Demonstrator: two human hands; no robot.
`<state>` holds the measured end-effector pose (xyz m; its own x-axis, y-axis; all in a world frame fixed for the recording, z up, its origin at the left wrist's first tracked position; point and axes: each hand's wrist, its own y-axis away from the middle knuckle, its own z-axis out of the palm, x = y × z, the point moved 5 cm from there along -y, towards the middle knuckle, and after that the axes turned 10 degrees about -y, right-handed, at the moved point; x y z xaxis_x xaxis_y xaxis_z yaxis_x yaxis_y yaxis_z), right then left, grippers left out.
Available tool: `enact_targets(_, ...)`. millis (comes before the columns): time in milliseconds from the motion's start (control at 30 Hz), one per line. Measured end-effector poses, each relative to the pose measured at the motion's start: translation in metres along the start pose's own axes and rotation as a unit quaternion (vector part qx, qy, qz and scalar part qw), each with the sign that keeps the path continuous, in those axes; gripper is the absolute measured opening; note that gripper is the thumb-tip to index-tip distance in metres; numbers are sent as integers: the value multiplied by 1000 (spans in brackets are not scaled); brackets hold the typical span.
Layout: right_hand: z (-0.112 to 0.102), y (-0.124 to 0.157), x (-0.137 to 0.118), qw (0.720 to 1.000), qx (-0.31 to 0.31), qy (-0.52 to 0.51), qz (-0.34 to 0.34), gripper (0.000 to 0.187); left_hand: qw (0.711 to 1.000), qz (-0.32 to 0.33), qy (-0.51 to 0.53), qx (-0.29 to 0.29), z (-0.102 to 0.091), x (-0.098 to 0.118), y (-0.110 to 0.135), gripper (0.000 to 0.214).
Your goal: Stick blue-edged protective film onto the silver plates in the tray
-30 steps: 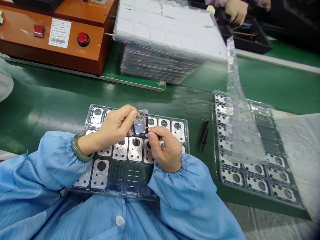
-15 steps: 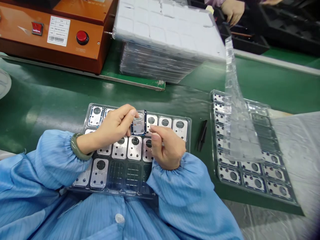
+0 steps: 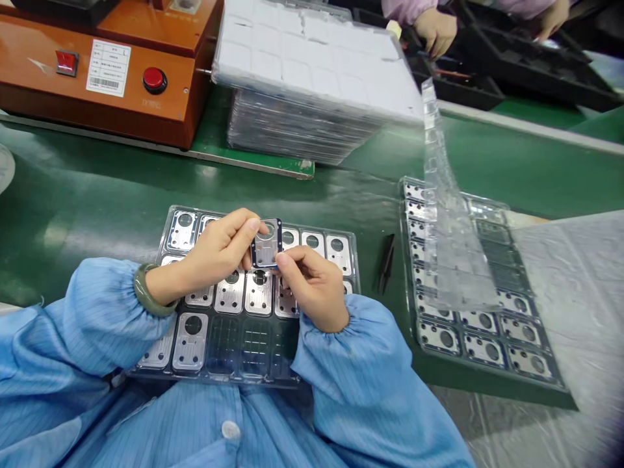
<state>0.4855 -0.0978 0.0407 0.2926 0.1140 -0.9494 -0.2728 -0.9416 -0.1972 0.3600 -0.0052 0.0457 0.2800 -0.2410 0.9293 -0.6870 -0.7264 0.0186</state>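
Between my hands is a small rectangular metal plate (image 3: 266, 244) with a round hole and a dark edge. My left hand (image 3: 217, 250) pinches its left side, and my right hand (image 3: 312, 289) grips its lower right corner between thumb and forefinger. Both hands hover over a clear plastic tray (image 3: 244, 377) holding rows of similar metal plates (image 3: 258, 292). My hands and sleeves hide part of that tray. Its nearest row has bare pockets (image 3: 238, 348) beside a single plate (image 3: 190, 341).
Black tweezers (image 3: 386, 263) lie on the green bench mat (image 3: 97, 195) to the right. Beyond them is a second tray of plates (image 3: 482, 344), under a peeled-up clear film (image 3: 453, 240). A tray stack (image 3: 292, 123) and an orange machine (image 3: 97, 71) stand ahead. A co-worker's hand (image 3: 435, 31) works at black trays (image 3: 526, 65).
My right hand has closed in from just beside the plate to grip its lower right corner. The plate has turned slightly. The whole view has shifted a little.
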Motion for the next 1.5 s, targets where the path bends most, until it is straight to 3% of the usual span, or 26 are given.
enact_targets(367,3,2,12,986,-32,-118,115,29,998,-25,5,-61,4,1,3,36)
enact_targets(567,6,2,9,984,-53,-127,110,29,996,-26,-31,-82,6,1,2,35)
enact_targets(800,5,1,11,973,-50,-177,143,31,985,45,-110,-125,11,9,2,33)
enact_targets(1067,7,1,14,968,-55,-180,166,35,980,46,-122,-151,16,7,4,31)
enact_targets(1167,7,0,13,968,-44,-180,168,38,985,22,-106,-137,14,3,2,33)
enact_targets(1333,12,-1,12,957,-82,-210,185,35,997,-39,-28,-53,6,-5,-3,36)
enact_targets(1500,13,0,15,962,-76,-185,185,25,998,-29,27,-50,4,-2,-4,32)
